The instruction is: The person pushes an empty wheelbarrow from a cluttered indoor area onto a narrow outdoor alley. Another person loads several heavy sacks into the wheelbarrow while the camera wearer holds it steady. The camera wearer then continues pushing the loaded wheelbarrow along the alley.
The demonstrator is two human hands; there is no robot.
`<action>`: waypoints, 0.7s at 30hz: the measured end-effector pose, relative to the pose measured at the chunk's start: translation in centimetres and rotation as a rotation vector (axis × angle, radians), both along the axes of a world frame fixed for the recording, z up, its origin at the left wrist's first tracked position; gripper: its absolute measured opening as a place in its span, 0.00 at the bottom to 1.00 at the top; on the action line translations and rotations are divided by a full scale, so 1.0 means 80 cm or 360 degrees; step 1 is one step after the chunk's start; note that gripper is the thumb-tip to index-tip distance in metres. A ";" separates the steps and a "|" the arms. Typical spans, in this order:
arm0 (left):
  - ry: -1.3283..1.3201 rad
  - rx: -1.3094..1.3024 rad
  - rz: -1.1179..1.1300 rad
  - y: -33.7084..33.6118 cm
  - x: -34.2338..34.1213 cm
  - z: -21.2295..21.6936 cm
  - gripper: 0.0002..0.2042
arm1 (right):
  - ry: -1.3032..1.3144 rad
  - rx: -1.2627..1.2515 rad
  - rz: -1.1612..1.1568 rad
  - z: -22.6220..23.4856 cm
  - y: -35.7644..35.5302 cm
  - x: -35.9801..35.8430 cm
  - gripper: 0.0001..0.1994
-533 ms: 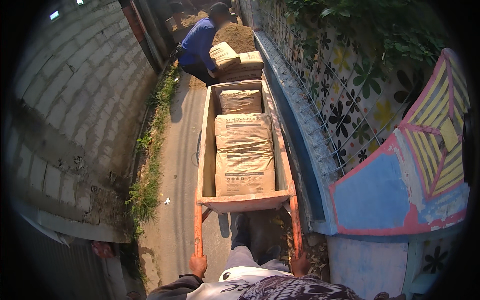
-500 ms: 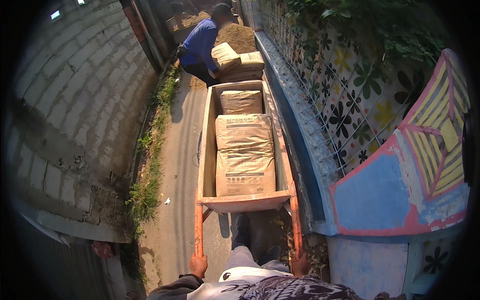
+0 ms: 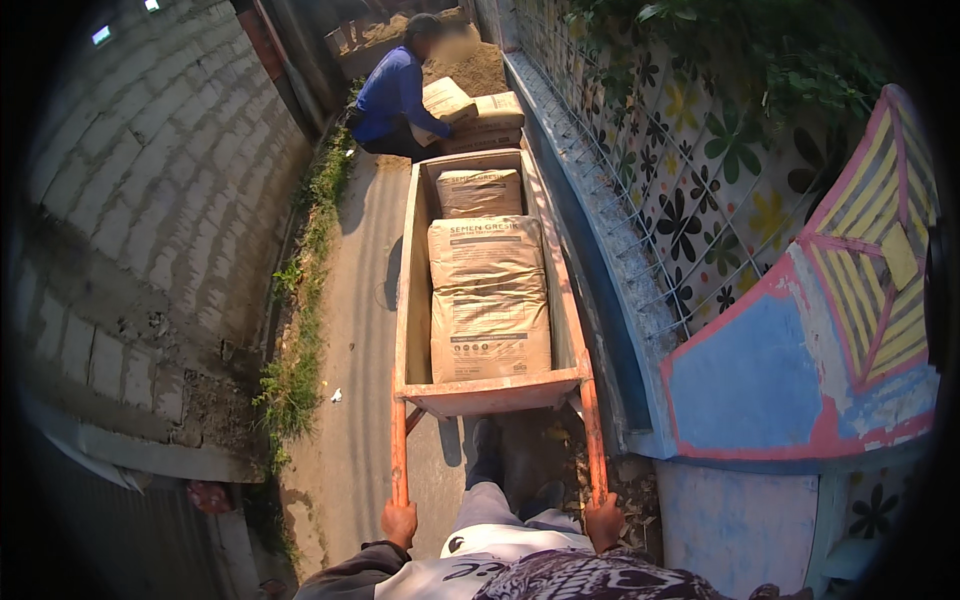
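Observation:
An orange wheelbarrow with a long box-shaped tray stands in front of me. My left hand is wrapped round the end of its left handle, and my right hand grips the right one. Inside the tray lies a large brown paper cement bag. Beyond it, toward the far end, rests another cement bag. The wheel is hidden under the tray.
A crouching co-worker in blue handles a cement bag beside more stacked bags. Sand lies behind. A block wall and weeds line the left; a painted blue wall and wire fence border the right.
The co-worker has bent lower, and the bag in their hands has tilted. My hands keep their grip on the handles; the wheelbarrow sits slightly higher in view.

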State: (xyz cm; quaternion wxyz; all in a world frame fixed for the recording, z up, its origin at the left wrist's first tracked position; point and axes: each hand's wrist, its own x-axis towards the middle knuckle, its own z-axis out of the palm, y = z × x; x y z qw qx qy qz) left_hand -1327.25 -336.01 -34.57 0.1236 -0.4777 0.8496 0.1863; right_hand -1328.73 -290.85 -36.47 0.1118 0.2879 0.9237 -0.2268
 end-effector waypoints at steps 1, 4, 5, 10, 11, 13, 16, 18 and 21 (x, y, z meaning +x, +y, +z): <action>0.0000 0.0013 -0.0011 0.001 -0.001 0.001 0.22 | 0.0008 0.0001 -0.0001 0.001 0.000 -0.001 0.20; -0.0046 -0.0003 0.0005 0.008 -0.008 0.008 0.22 | 0.0041 -0.0123 0.0020 0.004 0.006 -0.002 0.20; -0.0013 0.0001 0.0005 0.006 -0.008 0.006 0.21 | -0.0029 -0.0162 -0.0014 -0.004 0.007 0.003 0.21; -0.0009 -0.0066 -0.0031 0.008 -0.007 -0.003 0.22 | -0.0201 -0.0037 -0.0007 -0.012 0.009 -0.005 0.22; -0.0022 -0.0095 -0.0042 0.007 -0.005 -0.006 0.23 | -0.0173 -0.0038 0.0003 -0.015 0.009 -0.003 0.22; 0.0021 0.0107 0.0083 -0.016 -0.001 -0.027 0.26 | -0.0162 -0.0082 -0.0030 -0.027 0.006 0.004 0.22; 0.0089 0.0192 0.0147 -0.017 -0.003 -0.032 0.34 | -0.0176 -0.0086 -0.0045 -0.025 0.006 0.000 0.22; 0.0150 0.0219 0.0243 0.013 -0.012 0.010 0.37 | -0.0192 -0.0068 -0.0009 -0.020 0.008 -0.005 0.21; 0.0721 -0.0267 -0.0021 0.001 -0.051 -0.004 0.40 | -0.0281 -0.0082 -0.0043 0.000 -0.001 -0.011 0.20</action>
